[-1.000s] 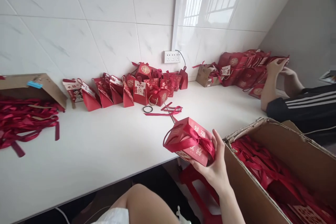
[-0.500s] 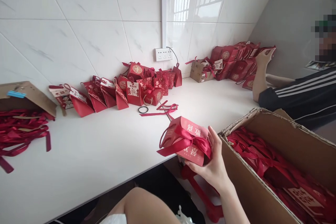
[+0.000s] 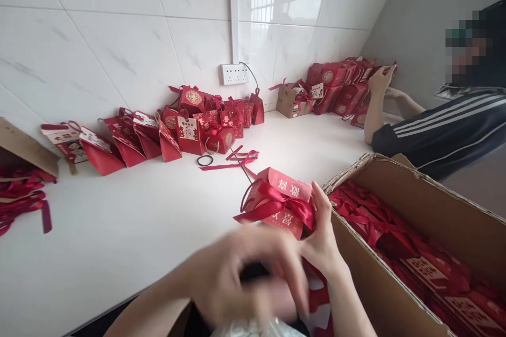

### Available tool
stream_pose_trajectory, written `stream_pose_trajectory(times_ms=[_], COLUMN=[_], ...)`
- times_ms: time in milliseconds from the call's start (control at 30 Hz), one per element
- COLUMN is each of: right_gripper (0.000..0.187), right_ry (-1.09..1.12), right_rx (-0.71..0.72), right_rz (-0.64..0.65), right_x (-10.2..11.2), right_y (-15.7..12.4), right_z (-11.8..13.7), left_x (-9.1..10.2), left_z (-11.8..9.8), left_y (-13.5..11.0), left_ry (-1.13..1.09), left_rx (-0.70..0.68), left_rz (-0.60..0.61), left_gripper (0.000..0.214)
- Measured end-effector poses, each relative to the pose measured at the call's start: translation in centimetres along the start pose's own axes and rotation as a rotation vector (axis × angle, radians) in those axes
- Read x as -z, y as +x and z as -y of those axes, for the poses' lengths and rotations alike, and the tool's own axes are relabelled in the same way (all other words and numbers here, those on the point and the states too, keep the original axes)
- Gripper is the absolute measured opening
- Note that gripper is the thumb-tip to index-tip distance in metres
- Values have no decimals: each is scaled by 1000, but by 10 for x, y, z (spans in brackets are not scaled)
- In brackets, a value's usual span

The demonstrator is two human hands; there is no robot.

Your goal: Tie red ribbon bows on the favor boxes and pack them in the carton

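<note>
Low, at six o'clock: left hand, blurred; cannot tell whether spread or closed. At its one o'clock, over the bench edge, red gift box with ribbon, clamped from four o'clock by right hand. At three o'clock, cardboard box of ribbons.

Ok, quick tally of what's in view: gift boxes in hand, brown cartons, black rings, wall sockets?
gift box in right hand: 1
brown cartons, at right, left edge and back wall: 3
black ring: 1
wall socket: 1
Total: 6
</note>
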State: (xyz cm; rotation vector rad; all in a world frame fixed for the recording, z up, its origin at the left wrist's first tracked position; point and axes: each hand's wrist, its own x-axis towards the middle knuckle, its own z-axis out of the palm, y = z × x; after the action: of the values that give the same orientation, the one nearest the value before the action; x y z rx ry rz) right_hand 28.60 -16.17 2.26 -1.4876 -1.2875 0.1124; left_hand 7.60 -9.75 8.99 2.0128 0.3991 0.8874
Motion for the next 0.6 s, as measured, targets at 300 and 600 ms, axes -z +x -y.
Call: stream_pose_trajectory(times_ms=[300,600], right_gripper=[102,102], right_ry=[-3,-71], right_rx=[83,175], right_rz=[-7,-62], right_x=[7,15], right_y=[2,2], right_z=[9,17], left_x=[-19,-37], left_z=[23,14], left_y=[70,51], left_ry=[164,537], left_rx=[96,-792], left_rz=[-218,-185], left_gripper=[14,18])
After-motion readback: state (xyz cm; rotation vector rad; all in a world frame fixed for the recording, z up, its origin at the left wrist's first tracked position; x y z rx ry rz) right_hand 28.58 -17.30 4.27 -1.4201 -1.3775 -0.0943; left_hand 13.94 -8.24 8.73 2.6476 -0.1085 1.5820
